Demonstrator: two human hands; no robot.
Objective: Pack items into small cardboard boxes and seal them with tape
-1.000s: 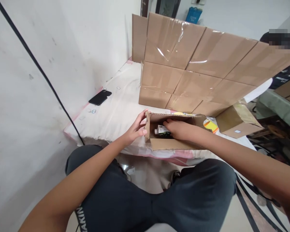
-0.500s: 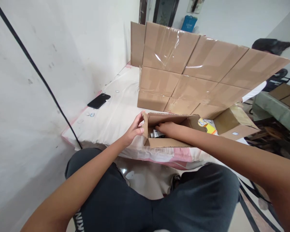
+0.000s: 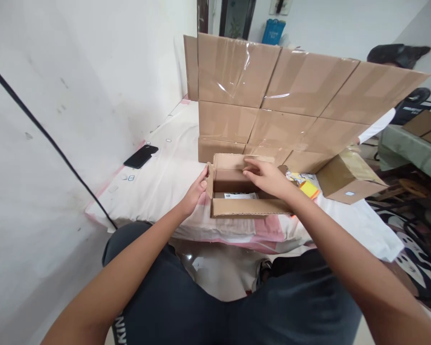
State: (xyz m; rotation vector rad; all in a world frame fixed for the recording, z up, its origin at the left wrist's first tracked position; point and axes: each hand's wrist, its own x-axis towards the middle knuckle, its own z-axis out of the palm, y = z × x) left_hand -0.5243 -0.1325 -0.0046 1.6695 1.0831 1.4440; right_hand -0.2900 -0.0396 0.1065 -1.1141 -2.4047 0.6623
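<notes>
While right hand [image 3: 267, 178] reaches over box [image 3: 247, 207], white pack [image 3: 240, 196] lies inside, below.

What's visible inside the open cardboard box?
A white item with dark markings lies inside the box, only partly showing. The front flap hides its near side; the right hand and forearm cover the box's right end, hiding anything there.

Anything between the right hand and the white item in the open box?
Nothing visible. The box's top is open above the white item; the right hand is at the far flap, which doesn't cover the item.
</notes>
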